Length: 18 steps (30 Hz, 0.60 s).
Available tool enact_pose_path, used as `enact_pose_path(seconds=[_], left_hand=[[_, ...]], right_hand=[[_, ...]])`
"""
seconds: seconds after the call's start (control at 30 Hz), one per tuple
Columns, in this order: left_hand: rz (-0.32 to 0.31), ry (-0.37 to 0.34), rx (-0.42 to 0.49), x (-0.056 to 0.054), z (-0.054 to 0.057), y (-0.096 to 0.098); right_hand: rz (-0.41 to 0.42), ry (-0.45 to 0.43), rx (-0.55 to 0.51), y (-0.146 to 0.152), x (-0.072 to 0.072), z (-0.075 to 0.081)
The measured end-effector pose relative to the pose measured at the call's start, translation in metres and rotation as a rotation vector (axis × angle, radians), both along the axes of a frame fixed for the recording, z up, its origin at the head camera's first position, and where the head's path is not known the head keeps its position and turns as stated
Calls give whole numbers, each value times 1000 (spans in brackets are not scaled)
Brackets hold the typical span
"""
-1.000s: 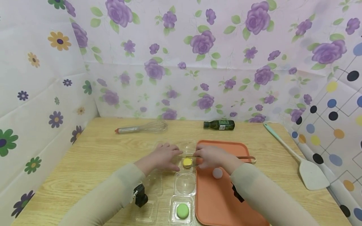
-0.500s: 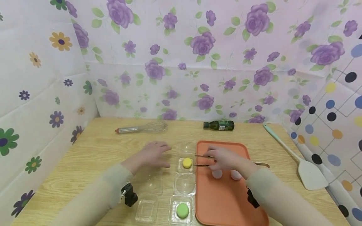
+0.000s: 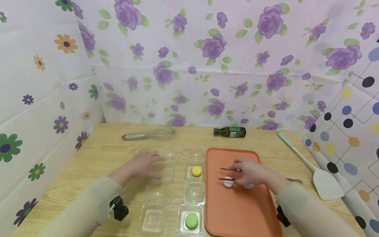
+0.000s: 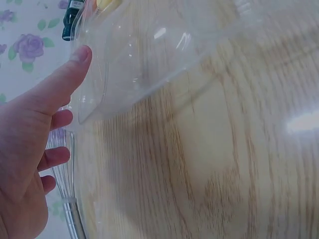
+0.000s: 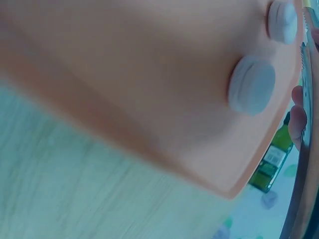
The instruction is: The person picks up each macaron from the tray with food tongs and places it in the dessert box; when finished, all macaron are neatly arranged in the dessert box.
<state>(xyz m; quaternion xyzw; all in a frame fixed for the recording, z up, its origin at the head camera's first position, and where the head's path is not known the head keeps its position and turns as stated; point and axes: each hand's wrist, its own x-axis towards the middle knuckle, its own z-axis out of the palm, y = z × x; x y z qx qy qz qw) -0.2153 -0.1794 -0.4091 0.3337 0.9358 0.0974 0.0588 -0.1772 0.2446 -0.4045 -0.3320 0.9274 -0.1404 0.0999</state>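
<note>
My right hand (image 3: 247, 171) grips metal tongs (image 3: 293, 180) above the orange tray (image 3: 237, 210). The tong tips are spread apart with nothing between them, and one arm overlaps a pale pink macaron (image 3: 228, 183) in the head view. A second pale macaron (image 5: 252, 85) lies on the tray, partly under the hand in the head view. My left hand (image 3: 143, 165) has its fingers relaxed and holds nothing, beside the clear plastic boxes (image 3: 154, 219). In one box sits a yellow macaron (image 3: 196, 171); a green macaron (image 3: 191, 220) sits in another, nearer box.
At the back lie a whisk (image 3: 151, 133) and a dark green bottle (image 3: 229, 132). A white spatula (image 3: 327, 182) with a mint handle lies to the right of the tray. Floral sheets (image 3: 189, 65) wall in the wooden table (image 3: 97, 158).
My left hand has drawn back to the left, away from the boxes. My right hand has moved the tongs right, off the yellow macaron, and over the tray.
</note>
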Motion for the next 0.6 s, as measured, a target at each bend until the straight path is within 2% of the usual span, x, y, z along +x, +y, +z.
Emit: enact_pose_path(seconds=[0.3,0.5,0.6], left_hand=[[11,-20,-5,1,-2,-4],[11,-25,-5,2,-1,-4],[13,-18,-1,1,-2,-4]], right_hand=[[-34,-42,-32,19,8,-2],[-10,-83,-30,24,10,-8],[8,-72,-20,24,11,-11]])
